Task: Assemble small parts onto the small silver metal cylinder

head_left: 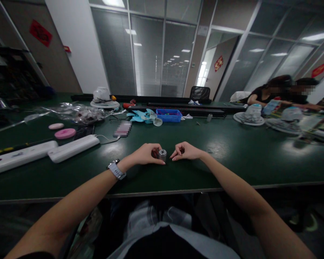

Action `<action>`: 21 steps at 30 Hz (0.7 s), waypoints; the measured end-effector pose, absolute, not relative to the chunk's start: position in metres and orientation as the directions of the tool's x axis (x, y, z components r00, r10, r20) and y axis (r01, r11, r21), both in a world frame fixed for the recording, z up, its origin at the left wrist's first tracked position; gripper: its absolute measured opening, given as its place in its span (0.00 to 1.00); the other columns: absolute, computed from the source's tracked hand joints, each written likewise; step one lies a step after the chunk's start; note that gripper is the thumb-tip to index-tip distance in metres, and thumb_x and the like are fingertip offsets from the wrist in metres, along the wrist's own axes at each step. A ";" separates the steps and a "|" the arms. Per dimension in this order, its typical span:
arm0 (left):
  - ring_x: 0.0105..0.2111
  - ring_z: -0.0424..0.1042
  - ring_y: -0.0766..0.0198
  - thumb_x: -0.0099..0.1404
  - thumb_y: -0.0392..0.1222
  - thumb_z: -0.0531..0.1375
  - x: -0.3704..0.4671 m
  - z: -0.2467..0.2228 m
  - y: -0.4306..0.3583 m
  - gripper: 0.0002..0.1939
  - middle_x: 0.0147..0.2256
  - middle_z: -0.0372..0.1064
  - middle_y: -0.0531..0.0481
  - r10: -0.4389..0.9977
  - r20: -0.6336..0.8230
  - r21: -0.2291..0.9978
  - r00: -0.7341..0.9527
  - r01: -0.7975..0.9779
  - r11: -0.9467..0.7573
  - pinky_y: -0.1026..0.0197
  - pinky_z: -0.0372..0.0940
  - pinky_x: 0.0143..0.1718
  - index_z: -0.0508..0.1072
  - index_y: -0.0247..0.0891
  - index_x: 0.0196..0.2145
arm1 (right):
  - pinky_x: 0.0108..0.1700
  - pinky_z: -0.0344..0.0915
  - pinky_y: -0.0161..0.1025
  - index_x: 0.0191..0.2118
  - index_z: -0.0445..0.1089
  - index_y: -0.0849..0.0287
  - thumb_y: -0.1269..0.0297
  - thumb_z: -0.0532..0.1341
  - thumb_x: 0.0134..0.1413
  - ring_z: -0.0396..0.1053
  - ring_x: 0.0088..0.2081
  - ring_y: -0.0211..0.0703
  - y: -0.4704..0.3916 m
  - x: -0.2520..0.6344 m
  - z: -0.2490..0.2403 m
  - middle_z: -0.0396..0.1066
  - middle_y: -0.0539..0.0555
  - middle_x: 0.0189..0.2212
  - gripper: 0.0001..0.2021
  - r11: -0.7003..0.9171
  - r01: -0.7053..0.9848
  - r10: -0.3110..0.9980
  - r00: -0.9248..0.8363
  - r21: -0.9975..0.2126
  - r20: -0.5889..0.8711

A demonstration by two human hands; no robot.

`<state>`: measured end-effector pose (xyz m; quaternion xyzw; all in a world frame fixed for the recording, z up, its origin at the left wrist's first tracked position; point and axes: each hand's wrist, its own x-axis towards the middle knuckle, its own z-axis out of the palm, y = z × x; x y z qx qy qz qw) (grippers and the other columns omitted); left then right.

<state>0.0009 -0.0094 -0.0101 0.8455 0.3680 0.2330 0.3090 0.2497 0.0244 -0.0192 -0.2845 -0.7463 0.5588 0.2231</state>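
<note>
My left hand is closed round a small silver metal cylinder, thumb in front and fingers behind. The cylinder stands upright at the green tabletop, and a dark spot shows in the middle of its top face. Just to its right, apart from it, my right hand has thumb and forefinger brought together in a pinch, the other fingers curled. Whatever sits between those fingertips, if anything, is too small to make out. A watch with a pale strap is on my left wrist.
White power strips and a phone on a cable lie to the left. Farther back are light-blue fan blades, a blue bin, and a small grey cylinder. White fan parts and people sit at the right.
</note>
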 end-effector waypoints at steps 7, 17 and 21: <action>0.30 0.73 0.62 0.47 0.56 0.67 0.002 -0.010 -0.009 0.24 0.30 0.73 0.51 0.760 0.165 0.692 0.628 0.475 -0.543 0.64 0.65 0.30 0.69 0.37 0.35 | 0.44 0.71 0.44 0.22 0.59 0.60 0.63 0.70 0.40 0.76 0.40 0.46 0.007 0.215 -0.013 0.77 0.56 0.32 0.17 0.358 -0.118 0.786 -0.498 -0.926 0.367; 0.30 0.73 0.61 0.47 0.56 0.67 0.002 -0.008 -0.011 0.26 0.31 0.72 0.50 0.771 0.159 0.702 0.617 0.479 -0.528 0.63 0.66 0.29 0.68 0.36 0.36 | 0.40 0.72 0.43 0.20 0.58 0.59 0.59 0.70 0.41 0.76 0.38 0.47 -0.005 0.200 -0.009 0.77 0.57 0.31 0.19 0.463 -0.089 0.774 -0.444 -0.882 0.451; 0.29 0.72 0.62 0.47 0.56 0.67 0.003 -0.006 -0.012 0.24 0.29 0.71 0.52 0.772 0.166 0.695 0.614 0.482 -0.533 0.64 0.65 0.28 0.68 0.37 0.34 | 0.41 0.71 0.45 0.20 0.59 0.60 0.59 0.70 0.41 0.76 0.39 0.47 -0.005 0.199 -0.011 0.77 0.57 0.31 0.18 0.442 -0.078 0.760 -0.496 -0.894 0.420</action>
